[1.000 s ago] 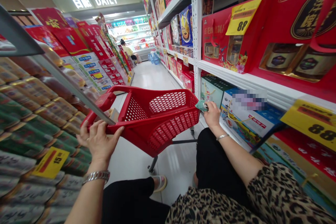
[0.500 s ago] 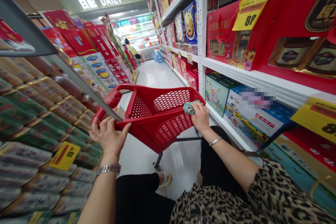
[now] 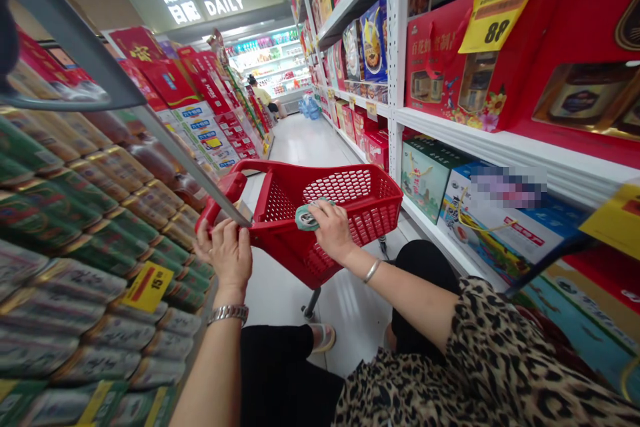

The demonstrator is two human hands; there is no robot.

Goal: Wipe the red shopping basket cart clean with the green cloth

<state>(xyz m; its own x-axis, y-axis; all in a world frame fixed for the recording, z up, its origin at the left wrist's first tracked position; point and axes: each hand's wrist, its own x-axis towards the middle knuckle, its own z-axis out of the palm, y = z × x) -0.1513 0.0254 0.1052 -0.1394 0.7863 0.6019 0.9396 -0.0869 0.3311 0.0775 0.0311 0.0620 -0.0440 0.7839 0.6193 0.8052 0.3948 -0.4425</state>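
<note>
A red plastic shopping cart [image 3: 350, 207] stands in the aisle in front of me, its basket tilted toward me. My left hand [image 3: 226, 253] grips the cart's near rim by the red handle. My right hand [image 3: 331, 230] is closed on a green can [image 3: 306, 217] and holds it over the near edge of the basket. I wear a metal watch on the left wrist and a thin bracelet on the right. My leopard-print sleeve and black trousers fill the lower frame.
Shelves of green and gold cans [image 3: 75, 227] with a yellow price tag [image 3: 148, 285] crowd the left. Red gift boxes [image 3: 450, 67] and boxed goods [image 3: 495, 227] fill the right shelving. A person [image 3: 263, 95] crouches far down the white-floored aisle [image 3: 305, 140].
My right hand has carried the green can from the right-hand shelf leftward to over the basket's near edge. My left hand stays on the cart rim. The view has shifted slightly.
</note>
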